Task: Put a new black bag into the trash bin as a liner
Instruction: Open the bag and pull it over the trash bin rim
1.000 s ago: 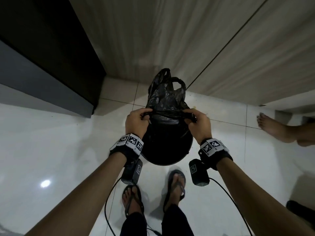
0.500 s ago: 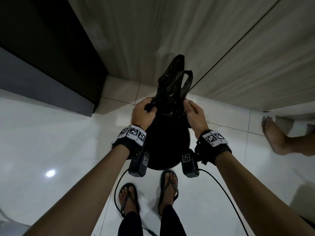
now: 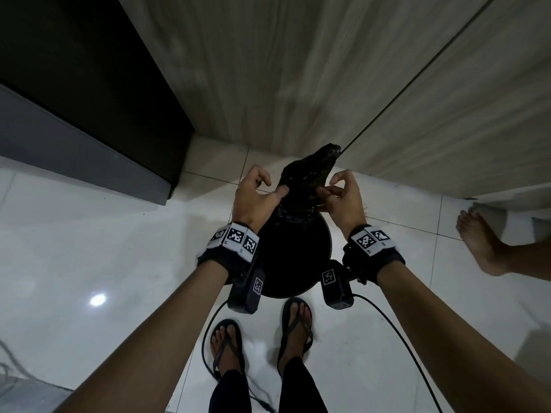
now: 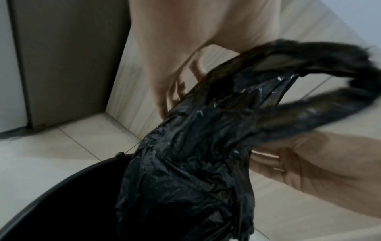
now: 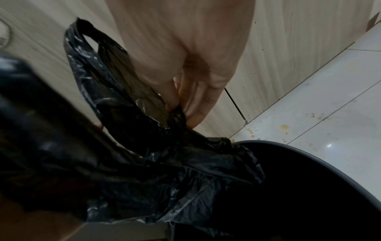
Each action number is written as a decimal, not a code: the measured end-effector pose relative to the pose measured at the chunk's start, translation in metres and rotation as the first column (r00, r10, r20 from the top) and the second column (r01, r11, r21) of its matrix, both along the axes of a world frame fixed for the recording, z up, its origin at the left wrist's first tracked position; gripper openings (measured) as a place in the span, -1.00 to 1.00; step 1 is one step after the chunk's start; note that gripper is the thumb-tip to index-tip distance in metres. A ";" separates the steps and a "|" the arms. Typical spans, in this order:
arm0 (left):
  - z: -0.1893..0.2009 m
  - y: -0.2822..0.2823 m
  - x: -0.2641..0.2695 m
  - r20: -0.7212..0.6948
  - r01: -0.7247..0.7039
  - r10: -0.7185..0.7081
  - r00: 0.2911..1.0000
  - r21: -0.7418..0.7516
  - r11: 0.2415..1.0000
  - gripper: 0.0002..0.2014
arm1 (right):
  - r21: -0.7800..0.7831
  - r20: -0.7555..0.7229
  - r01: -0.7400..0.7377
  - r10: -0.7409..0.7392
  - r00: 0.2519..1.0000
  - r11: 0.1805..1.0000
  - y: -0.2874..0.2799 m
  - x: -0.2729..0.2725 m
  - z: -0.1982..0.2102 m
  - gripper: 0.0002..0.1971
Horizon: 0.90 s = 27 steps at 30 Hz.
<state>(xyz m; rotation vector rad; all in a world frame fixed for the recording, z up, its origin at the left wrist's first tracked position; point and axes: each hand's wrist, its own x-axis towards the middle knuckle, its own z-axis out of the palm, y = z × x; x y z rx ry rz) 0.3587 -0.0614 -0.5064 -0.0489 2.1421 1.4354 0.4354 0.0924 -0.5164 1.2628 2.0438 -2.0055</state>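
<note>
Black plastic, thin and crinkled: the bag (image 3: 304, 181) is bunched between both hands above the round black trash bin (image 3: 320, 266), which stands on the white tiled floor (image 3: 104, 248) close to a wood-grain wall (image 3: 283, 70). The bag's lower part already hangs down inside the bin, as the left wrist view shows, while its two loop handles (image 4: 321, 68) stick up and away, blurred.

The left hand (image 3: 256, 198) pinches one side of the bag near its mouth with thumb and fingertips. The right hand (image 3: 343, 198) pinches the opposite side; in the right wrist view its fingers (image 5: 195, 104) are pressed together on a fold of film. Neither hand is released, and both grips are light pinches rather than fists.

The step in hand looks like finding and parting the bag's mouth. To do it well, I would judge that each hand should hold only a single layer, so that drawing the hands apart opens the mouth instead of stretching a closed bag. The film looks flimsy, so a slow sideways pull is safer than a jerk. Once the mouth gapes, the edges should be spread wider than the bin's rim (image 5: 309, 156) and folded over it all round, with the body pushed down to the bottom.

A second person's bare foot (image 3: 480, 239) stands on the floor to the right, well apart from the bin.
</note>
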 end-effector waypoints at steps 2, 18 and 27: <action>0.001 -0.003 0.007 -0.033 0.084 -0.085 0.996 -0.026 0.996 -0.84 | 0.085 0.010 -0.025 0.025 1.000 0.996 0.002 0.001 -0.001 -0.62; -0.050 0.003 -0.003 0.160 0.642 -0.654 0.739 -0.459 0.614 0.01 | 0.334 0.369 -0.513 0.391 0.843 0.791 0.010 -0.003 -0.052 -0.32; -0.057 0.019 0.005 0.084 0.304 -0.292 0.953 -0.264 0.916 -0.54 | 0.301 0.211 -0.467 0.419 0.883 0.831 -0.002 0.001 -0.056 -0.51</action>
